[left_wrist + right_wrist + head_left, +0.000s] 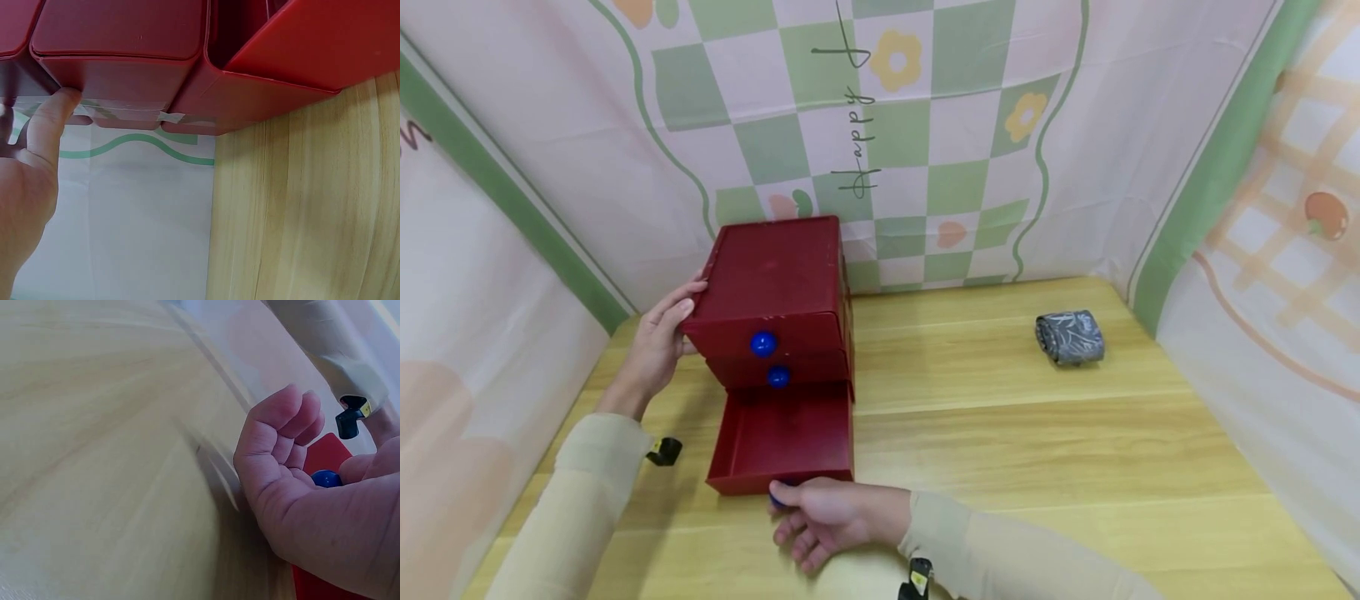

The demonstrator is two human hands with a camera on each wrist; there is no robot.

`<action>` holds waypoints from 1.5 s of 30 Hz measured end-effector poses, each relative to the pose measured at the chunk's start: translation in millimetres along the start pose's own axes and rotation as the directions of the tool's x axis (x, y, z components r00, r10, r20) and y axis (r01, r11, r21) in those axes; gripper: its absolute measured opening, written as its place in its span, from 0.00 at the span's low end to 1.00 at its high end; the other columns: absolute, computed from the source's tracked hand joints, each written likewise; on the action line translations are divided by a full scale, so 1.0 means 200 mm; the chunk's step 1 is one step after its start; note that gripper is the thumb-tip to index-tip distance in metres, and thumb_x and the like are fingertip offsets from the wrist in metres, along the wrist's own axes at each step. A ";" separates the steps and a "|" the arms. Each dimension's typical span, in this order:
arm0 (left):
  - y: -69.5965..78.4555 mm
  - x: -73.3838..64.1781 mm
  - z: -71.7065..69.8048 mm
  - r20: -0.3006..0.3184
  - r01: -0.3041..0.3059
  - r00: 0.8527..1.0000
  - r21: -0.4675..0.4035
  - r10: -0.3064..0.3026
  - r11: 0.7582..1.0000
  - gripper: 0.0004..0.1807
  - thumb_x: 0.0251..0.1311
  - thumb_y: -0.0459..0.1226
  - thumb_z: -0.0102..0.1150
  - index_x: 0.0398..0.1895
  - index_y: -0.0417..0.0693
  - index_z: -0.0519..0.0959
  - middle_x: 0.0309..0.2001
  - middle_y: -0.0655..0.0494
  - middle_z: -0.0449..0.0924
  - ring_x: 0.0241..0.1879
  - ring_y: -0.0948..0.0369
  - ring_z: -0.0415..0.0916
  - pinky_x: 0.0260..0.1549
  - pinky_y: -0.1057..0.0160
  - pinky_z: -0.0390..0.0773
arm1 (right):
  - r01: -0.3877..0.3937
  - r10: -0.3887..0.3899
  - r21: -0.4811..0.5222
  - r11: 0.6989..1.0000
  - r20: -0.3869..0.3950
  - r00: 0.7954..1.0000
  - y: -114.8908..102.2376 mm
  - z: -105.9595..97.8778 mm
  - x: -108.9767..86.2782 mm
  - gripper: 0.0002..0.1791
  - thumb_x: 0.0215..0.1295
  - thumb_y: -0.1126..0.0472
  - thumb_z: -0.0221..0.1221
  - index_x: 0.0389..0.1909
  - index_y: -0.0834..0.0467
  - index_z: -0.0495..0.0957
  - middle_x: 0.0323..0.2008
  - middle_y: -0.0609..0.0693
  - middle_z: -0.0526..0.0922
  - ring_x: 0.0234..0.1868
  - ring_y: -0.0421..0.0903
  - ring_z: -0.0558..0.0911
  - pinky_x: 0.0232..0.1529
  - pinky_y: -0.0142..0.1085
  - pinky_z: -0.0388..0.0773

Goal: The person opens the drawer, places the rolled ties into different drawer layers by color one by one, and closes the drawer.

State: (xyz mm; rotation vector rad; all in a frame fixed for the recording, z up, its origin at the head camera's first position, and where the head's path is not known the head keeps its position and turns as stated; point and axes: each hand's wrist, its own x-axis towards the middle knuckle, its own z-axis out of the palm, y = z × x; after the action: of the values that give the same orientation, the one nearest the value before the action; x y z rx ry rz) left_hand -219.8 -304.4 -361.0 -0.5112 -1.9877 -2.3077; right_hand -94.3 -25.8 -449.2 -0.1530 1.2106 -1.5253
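A dark red drawer cabinet [775, 267] stands on the table's left half, with blue ball knobs on its drawers. Its bottom drawer [790, 437] is pulled out, and I see only bare floor inside. The upper two drawers look closed. My left hand [658, 342] rests against the cabinet's left side, near the top front corner. In the left wrist view a fingertip touches the red side wall. At the bottom drawer's front, my right hand [838, 517] pinches its blue knob [326, 479] by the thumb, the other fingers loosely curled. That knob is partly hidden by the hand.
A rolled grey patterned cloth bundle [1071, 337] lies at the right rear of the wooden table [1000, 442]. Printed fabric [910, 150] hangs behind and along both sides. Black camera mounts [666, 452] stick out from both wrists.
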 end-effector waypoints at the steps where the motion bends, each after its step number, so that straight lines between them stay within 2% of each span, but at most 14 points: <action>1: 0.00 0.00 0.00 -0.001 -0.001 1.000 -0.001 0.001 1.000 0.19 0.80 0.40 0.46 0.67 0.50 0.76 0.81 0.54 0.49 0.59 0.61 0.77 0.34 0.62 0.86 | 0.000 0.000 0.000 1.000 0.003 1.000 0.00 0.00 0.00 0.18 0.80 0.41 0.45 0.41 0.52 0.70 0.27 0.47 0.77 0.24 0.44 0.74 0.27 0.37 0.76; 11: 0.01 0.00 0.01 -0.015 -0.003 1.000 0.012 0.003 1.000 0.18 0.80 0.40 0.46 0.65 0.53 0.78 0.80 0.54 0.52 0.59 0.61 0.76 0.33 0.63 0.85 | -0.015 0.015 -0.011 1.000 0.013 1.000 0.01 0.01 -0.02 0.19 0.79 0.40 0.45 0.42 0.52 0.71 0.28 0.47 0.77 0.23 0.43 0.74 0.27 0.36 0.76; 29: 0.00 0.00 0.00 -0.001 0.006 1.000 -0.002 -0.006 1.000 0.19 0.80 0.40 0.46 0.67 0.52 0.76 0.81 0.53 0.49 0.57 0.61 0.78 0.33 0.63 0.85 | -0.035 0.036 -0.027 0.999 0.040 0.999 0.07 0.04 -0.04 0.19 0.80 0.40 0.44 0.38 0.49 0.71 0.27 0.46 0.77 0.22 0.42 0.74 0.25 0.36 0.76; 45: 0.00 0.01 0.00 0.000 0.019 1.000 -0.009 -0.019 1.000 0.19 0.79 0.40 0.47 0.67 0.52 0.77 0.81 0.54 0.47 0.55 0.61 0.79 0.32 0.63 0.85 | -0.072 0.073 -0.034 0.997 0.052 0.996 0.07 0.04 -0.04 0.19 0.79 0.38 0.44 0.38 0.48 0.71 0.25 0.44 0.77 0.21 0.42 0.75 0.26 0.40 0.78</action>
State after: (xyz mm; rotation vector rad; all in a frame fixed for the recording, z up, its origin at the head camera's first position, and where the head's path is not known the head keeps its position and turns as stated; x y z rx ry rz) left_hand -220.8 -304.8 -360.4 -0.4952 -1.9924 -2.3288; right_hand -76.4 -22.7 -452.3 -0.1685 1.1865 -1.4307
